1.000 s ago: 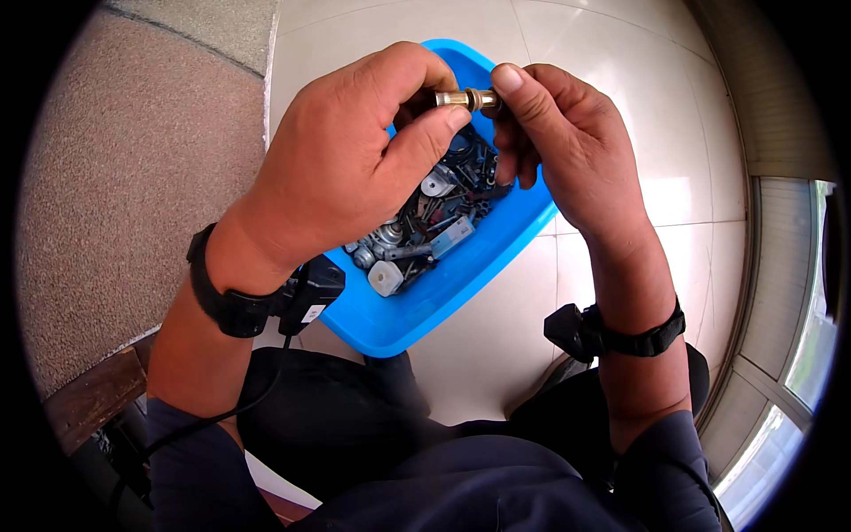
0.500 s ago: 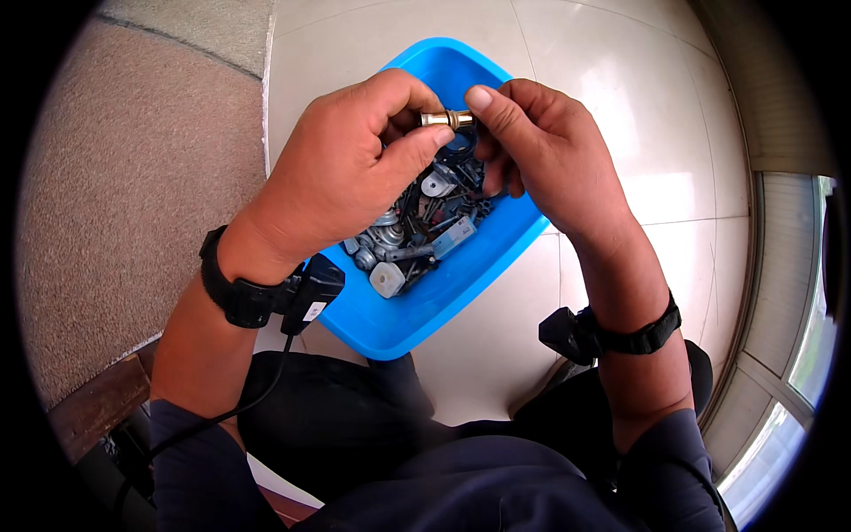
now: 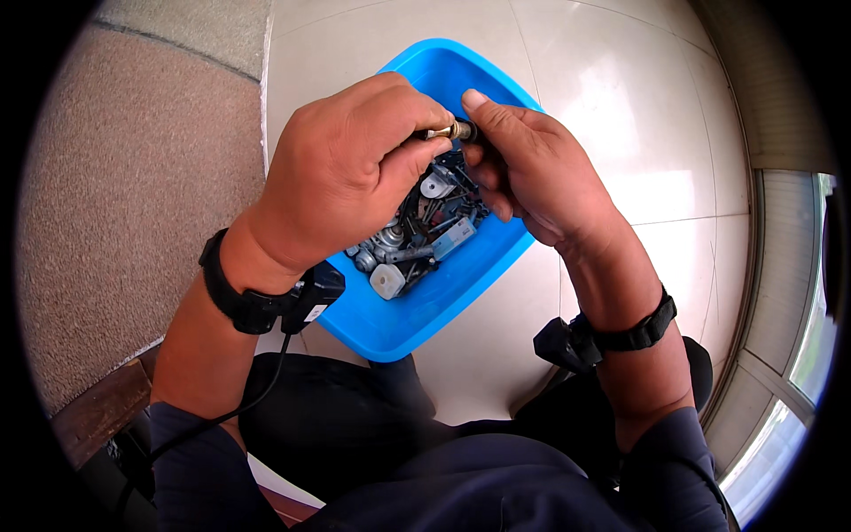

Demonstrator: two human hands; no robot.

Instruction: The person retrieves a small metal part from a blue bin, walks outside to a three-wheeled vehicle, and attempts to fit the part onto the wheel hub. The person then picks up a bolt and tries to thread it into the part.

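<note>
A small brass fitting (image 3: pixel 459 131), cylindrical with ridged rings, is held above the far half of a blue plastic basin (image 3: pixel 403 330). My left hand (image 3: pixel 341 168) pinches its left end between thumb and forefinger. At the other end, my right hand (image 3: pixel 550 168) grips the fitting, its thumb sticking up and the other fingers curled beneath. Part of the right end is dark and partly hidden by those fingers. Below both hands, loose metal hardware fills the basin's bottom: a grey metal bracket (image 3: pixel 436 185), a whitish rounded block (image 3: pixel 386 281), a pale blue-white rectangular piece (image 3: pixel 454 238) and several screws.
The basin stands on glossy beige floor tiles (image 3: pixel 629 115). A brown carpet (image 3: pixel 133 195) lies to the left, with a wooden edge (image 3: pixel 102 403) near its front corner. A window frame (image 3: pixel 771 266) runs along the right. Black devices are strapped to both wrists.
The brass fitting has tilted and sits slightly lower, with less of it showing. My left hand has rolled over it, and my right thumb has lifted off while the right fingers shifted around its end.
</note>
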